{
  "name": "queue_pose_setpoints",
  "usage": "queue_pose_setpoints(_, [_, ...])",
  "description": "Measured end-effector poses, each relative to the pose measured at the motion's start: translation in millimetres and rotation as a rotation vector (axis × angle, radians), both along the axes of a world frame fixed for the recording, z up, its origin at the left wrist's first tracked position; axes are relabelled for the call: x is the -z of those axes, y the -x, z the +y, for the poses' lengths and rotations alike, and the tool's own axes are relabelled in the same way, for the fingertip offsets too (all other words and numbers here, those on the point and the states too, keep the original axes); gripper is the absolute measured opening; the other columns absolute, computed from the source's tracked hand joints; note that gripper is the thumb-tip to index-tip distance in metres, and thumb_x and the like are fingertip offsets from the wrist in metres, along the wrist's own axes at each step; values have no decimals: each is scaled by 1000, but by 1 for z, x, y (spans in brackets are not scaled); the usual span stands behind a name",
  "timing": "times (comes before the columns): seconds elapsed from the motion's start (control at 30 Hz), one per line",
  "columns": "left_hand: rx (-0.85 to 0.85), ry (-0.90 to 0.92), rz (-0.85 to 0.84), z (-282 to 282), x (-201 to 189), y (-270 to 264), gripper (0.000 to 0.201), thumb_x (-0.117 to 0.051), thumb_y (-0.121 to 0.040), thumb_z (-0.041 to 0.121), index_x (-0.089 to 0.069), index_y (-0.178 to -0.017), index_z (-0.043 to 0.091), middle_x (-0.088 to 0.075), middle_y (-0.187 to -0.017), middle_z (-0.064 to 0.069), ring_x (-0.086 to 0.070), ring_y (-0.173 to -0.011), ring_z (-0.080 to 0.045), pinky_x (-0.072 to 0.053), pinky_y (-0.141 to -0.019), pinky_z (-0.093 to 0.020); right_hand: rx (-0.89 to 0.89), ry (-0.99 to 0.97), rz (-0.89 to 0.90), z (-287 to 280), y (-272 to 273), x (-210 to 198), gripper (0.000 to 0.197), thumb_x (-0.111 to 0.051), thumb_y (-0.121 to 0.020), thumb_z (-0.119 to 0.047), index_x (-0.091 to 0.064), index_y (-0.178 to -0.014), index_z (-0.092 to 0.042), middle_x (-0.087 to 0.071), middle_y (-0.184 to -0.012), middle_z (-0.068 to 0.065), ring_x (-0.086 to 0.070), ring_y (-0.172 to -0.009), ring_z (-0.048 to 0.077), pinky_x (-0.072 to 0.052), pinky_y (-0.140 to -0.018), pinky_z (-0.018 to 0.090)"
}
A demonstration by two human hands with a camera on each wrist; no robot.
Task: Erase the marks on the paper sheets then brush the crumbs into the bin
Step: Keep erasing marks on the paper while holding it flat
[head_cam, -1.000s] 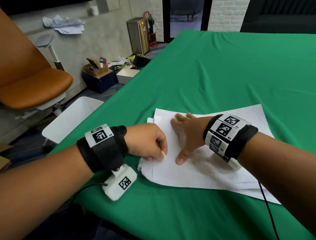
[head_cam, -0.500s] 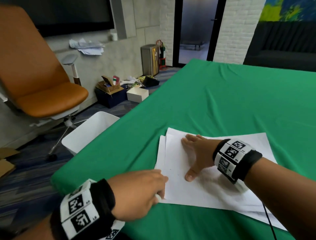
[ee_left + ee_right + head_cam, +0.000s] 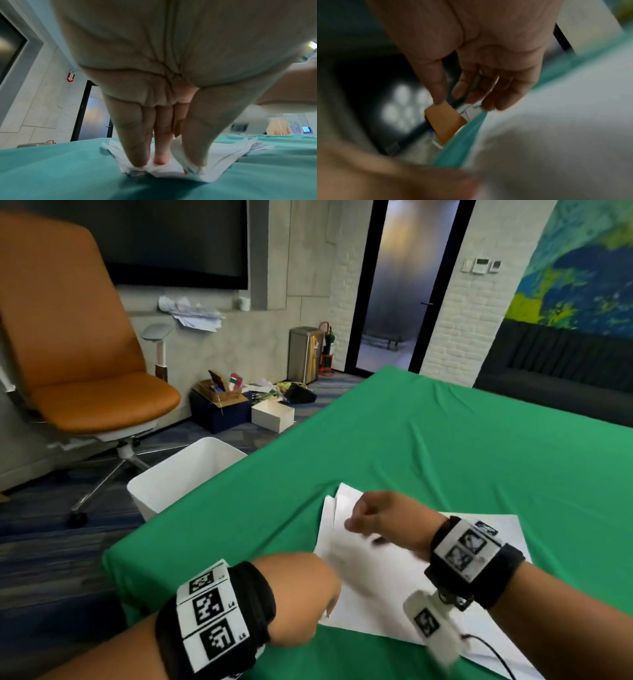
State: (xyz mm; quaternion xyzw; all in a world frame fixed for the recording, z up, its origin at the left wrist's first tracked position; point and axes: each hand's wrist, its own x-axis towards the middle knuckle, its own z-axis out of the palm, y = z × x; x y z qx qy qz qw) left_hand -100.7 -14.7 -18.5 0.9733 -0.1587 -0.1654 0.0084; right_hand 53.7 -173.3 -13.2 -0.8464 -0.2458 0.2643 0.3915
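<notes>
Over the paper sheets (image 3: 383, 583), we are lifting our right hand (image 3: 378, 520) (loosely curled, empty) for brushing; our left hand (image 3: 301, 597) is pinching the eraser (image 3: 178, 148).

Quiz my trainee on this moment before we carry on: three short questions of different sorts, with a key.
1. True or false: the white bin stands on the table.
2. Which hand pinches the eraser? A) left hand B) right hand C) neither
3. Fill in: the paper sheets lie on a ___ cloth.

Key:
1. False: it stands on the floor, by the table's left edge.
2. A: the right hand holds nothing.
3. Green.
</notes>
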Motion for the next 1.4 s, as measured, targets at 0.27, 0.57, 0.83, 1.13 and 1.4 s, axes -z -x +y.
queue_pose_setpoints(0.27, [25,-62,58,-7,-3,0,31,-50,-86,1,-67,-112,5,-68,-111,-15,-66,-97,-37,-58,-87,-49,369,-303,277,21,-54,20,16,-72,-90,-6,-66,-104,-10,-66,-101,11,-63,-81,18,-52,-71,32])
queue_pose_setpoints(0.57, [43,-26,41,-1,-3,-3,26,-52,-83,2,-70,-101,6,-70,-99,-14,-67,-89,-35,-59,-73,-45,-101,-161,731,38,-46,25,19,-54,-101,-14,-66,-112,-5,-68,-112,17,-69,-99,29,-61,-83,38])
queue_pose_setpoints(0.83, [16,8,59,3,-3,-5,16,-53,-83,3,-63,-88,14,-59,-80,-6,-55,-74,-30,-47,-60,-38,9,-278,703,54,-60,19,17,-46,-101,-10,-62,-106,-5,-68,-101,16,-68,-91,32,-60,-78,38])
queue_pose_setpoints(1.13, [-33,78,76,5,1,-7,27,-52,-93,11,-67,-111,23,-66,-112,1,-63,-99,-24,-48,-75,-34,362,-141,-4,29,-107,-3,5,-67,-97,-12,-63,-98,-15,-66,-105,11,-65,-90,24,-57,-86,41])
queue_pose_setpoints(1.4, [-62,219,92,21,5,-16,24,-53,-93,28,-72,-108,31,-67,-132,11,-59,-126,-9,-49,-103,-36,-264,688,-496,-23,-70,-8,64,-85,-77,-52,-61,-130,-27,-63,-126,-10,-64,-114,18,-51,-100,38])
